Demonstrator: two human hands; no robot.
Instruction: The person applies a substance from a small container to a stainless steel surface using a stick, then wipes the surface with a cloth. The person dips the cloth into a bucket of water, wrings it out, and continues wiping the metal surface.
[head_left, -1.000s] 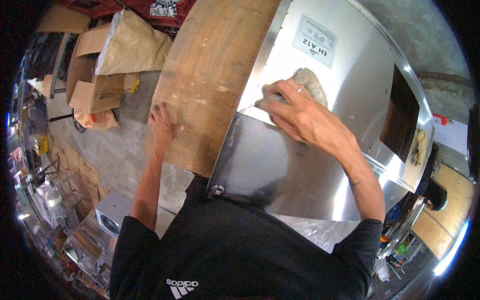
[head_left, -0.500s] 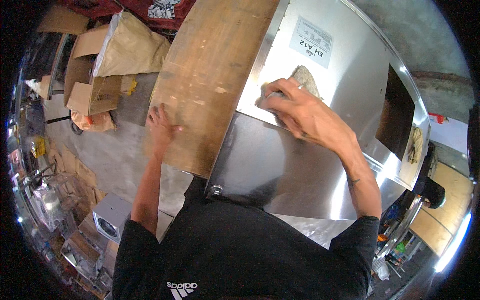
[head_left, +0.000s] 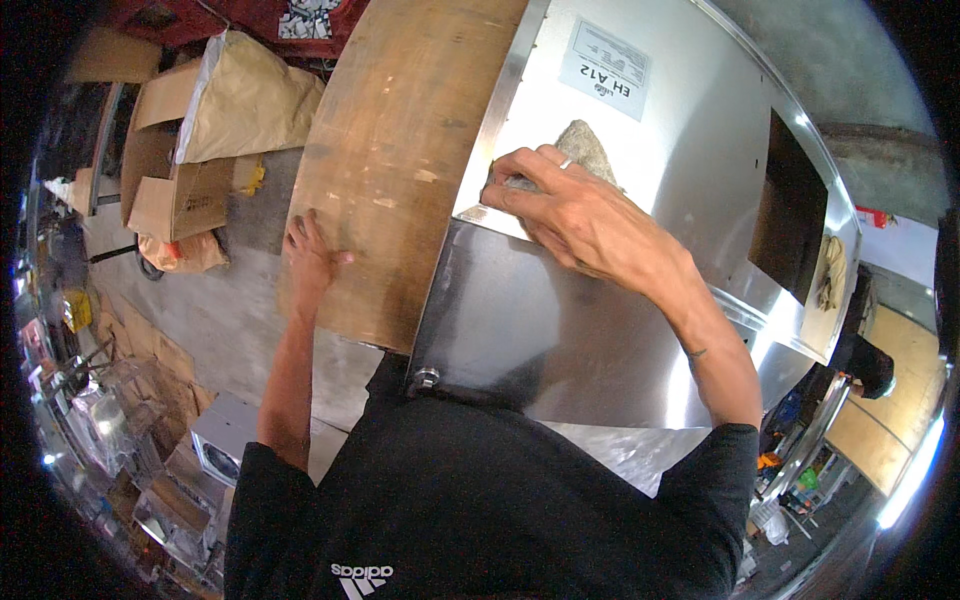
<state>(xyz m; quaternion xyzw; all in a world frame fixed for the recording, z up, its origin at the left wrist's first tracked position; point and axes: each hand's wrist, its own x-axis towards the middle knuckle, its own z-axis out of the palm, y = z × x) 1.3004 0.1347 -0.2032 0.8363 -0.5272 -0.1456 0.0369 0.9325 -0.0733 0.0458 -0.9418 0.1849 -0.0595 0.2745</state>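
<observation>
R hand (head_left: 580, 215) pressing grey rag (head_left: 583, 148) on steel panel (head_left: 640, 300) (shiny), L hand (head_left: 312, 255) flat on wood board (head_left: 400, 150)

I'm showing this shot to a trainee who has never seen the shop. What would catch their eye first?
The big shiny stainless steel cabinet fills the centre, and the right hand presses a grey cloth on its top. Left of it, the left hand rests flat on a wooden board.
</observation>
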